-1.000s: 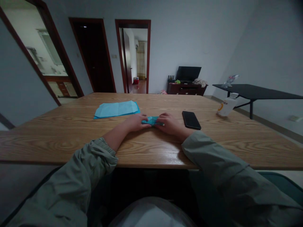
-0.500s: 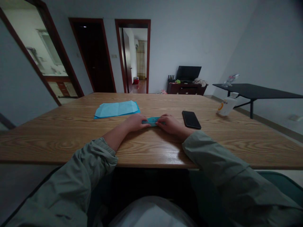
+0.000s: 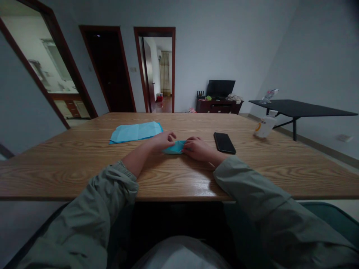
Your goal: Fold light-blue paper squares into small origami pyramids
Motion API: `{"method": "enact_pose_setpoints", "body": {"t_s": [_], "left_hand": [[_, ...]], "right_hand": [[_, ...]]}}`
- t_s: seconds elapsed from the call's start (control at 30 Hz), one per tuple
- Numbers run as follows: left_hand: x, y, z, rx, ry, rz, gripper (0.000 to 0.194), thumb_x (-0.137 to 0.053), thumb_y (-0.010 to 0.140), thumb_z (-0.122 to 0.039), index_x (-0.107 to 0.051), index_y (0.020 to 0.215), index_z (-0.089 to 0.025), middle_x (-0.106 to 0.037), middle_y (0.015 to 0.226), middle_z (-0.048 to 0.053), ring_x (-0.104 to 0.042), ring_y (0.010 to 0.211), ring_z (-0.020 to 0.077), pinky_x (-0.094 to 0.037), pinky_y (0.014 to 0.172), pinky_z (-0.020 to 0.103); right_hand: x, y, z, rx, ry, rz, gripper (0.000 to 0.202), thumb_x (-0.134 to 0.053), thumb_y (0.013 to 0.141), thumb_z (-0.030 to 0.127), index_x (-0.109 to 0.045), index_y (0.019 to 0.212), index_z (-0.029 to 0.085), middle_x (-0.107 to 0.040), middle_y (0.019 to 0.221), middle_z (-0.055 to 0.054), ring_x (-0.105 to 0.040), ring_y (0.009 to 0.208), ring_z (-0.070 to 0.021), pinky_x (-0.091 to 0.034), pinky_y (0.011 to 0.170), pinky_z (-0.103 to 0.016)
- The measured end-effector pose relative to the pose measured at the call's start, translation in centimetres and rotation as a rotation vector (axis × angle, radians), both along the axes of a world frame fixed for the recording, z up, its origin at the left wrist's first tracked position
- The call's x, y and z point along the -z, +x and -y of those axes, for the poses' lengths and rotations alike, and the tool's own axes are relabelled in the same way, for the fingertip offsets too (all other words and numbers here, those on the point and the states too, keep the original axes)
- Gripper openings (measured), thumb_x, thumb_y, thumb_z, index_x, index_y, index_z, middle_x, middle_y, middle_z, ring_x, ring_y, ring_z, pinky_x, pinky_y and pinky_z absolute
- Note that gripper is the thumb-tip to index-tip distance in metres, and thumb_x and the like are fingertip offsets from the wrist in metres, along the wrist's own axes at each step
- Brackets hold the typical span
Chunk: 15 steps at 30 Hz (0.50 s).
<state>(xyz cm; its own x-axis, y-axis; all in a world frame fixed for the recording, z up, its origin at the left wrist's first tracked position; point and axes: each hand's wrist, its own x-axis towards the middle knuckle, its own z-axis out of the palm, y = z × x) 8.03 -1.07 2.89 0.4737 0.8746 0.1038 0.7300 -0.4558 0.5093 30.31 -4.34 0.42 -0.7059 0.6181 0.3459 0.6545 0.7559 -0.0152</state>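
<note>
Both hands rest on a wooden desk [image 3: 84,164] with strong, wavy grain and a smooth, faintly glossy top. Between them lies a small folded paper [image 3: 174,148] of teal colour, flat and angular, with a pointed edge toward the person. The left hand [image 3: 162,141] lies on the paper's left end, fingers curled and pressing down on it; the index finger is lifted a little. The right hand [image 3: 197,148] closes on the paper's right end, its fingertips [image 3: 187,142] pinching or pressing the fold; which of the two is hard to tell in the dim light. The paper touches both hands and sits flat on the desk just in front of them.

Beyond the left hand, just past its knuckles, lies a stack of light blue sheets [image 3: 135,131], thin, flat and roughly rectangular, with a darker blue edge showing underneath. To the right of the right hand, close but apart from it, a black phone [image 3: 224,142] lies face up, a glossy slab with rounded corners. Farther right, well apart from the hands, a white bottle [image 3: 263,126] with a yellow mark stands near the desk's far edge; its contents cannot be seen. Both forearms wear loose grey-green sleeves [image 3: 252,186] of creased fabric, pushed up on the left.
</note>
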Motion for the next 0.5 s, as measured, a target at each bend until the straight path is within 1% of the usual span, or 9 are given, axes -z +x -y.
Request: {"method": "enact_pose_setpoints", "body": {"t_s": [0.1, 0.17, 0.27, 0.37, 0.43, 0.5], "left_hand": [[-1.0, 0.4, -1.3, 0.043, -0.130, -0.126, 0.044, -0.055, 0.074, -0.023, -0.061, 0.117, -0.014, -0.070, 0.103, 0.007, -0.063, 0.082, 0.0149, -0.046, 0.064, 0.020], [-1.2, 0.8, -2.0, 0.070, -0.145, -0.214, 0.044, -0.056, 0.073, -0.024, -0.064, 0.116, -0.016, -0.071, 0.102, 0.005, -0.063, 0.083, 0.0153, -0.045, 0.063, 0.020], [-0.9, 1.2, -2.3, 0.131, -0.117, -0.359, 0.040, -0.057, 0.072, -0.028, -0.069, 0.109, -0.019, -0.072, 0.096, 0.002, -0.061, 0.080, 0.0156, -0.043, 0.062, 0.020], [-0.1, 1.5, -2.1, 0.151, -0.092, -0.391, 0.040, -0.057, 0.073, -0.034, -0.069, 0.109, -0.023, -0.072, 0.097, 0.000, -0.061, 0.080, 0.0162, -0.041, 0.063, 0.021], [0.2, 1.6, -1.9, 0.154, -0.077, -0.381, 0.040, -0.058, 0.074, -0.041, -0.069, 0.108, -0.024, -0.072, 0.097, 0.000, -0.061, 0.081, 0.0169, -0.041, 0.064, 0.022], [0.4, 1.6, -1.7, 0.170, -0.060, -0.371, 0.038, -0.057, 0.075, -0.043, -0.070, 0.106, -0.023, -0.072, 0.095, 0.000, -0.061, 0.081, 0.0169, -0.041, 0.064, 0.022]], "right_hand": [[-0.1, 0.0, 0.1, -0.040, 0.015, 0.005, 0.023, -0.053, 0.093, 0.033, -0.070, 0.085, 0.020, -0.067, 0.091, -0.006, -0.054, 0.097, -0.0205, -0.033, 0.092, -0.035], [0.0, -0.1, 0.1, -0.059, 0.028, 0.004, 0.023, -0.053, 0.093, 0.034, -0.070, 0.086, 0.020, -0.067, 0.091, -0.006, -0.054, 0.096, -0.0206, -0.033, 0.092, -0.036], [0.1, -0.1, 0.1, -0.067, 0.062, -0.006, 0.024, -0.053, 0.093, 0.035, -0.072, 0.089, 0.022, -0.065, 0.103, -0.008, -0.052, 0.100, -0.0214, -0.033, 0.094, -0.037], [0.1, 0.0, 0.3, -0.017, 0.144, -0.025, 0.024, -0.056, 0.092, 0.037, -0.074, 0.090, 0.022, -0.059, 0.114, -0.009, -0.047, 0.107, -0.0239, -0.032, 0.094, -0.039], [0.1, -0.1, 0.6, 0.014, 0.198, -0.014, 0.024, -0.056, 0.091, 0.038, -0.074, 0.090, 0.021, -0.059, 0.112, -0.010, -0.045, 0.105, -0.0246, -0.032, 0.093, -0.040], [0.0, -0.4, 0.9, 0.018, 0.217, 0.027, 0.025, -0.054, 0.092, 0.036, -0.073, 0.089, 0.019, -0.060, 0.104, -0.011, -0.047, 0.099, -0.0235, -0.032, 0.090, -0.039]]}}
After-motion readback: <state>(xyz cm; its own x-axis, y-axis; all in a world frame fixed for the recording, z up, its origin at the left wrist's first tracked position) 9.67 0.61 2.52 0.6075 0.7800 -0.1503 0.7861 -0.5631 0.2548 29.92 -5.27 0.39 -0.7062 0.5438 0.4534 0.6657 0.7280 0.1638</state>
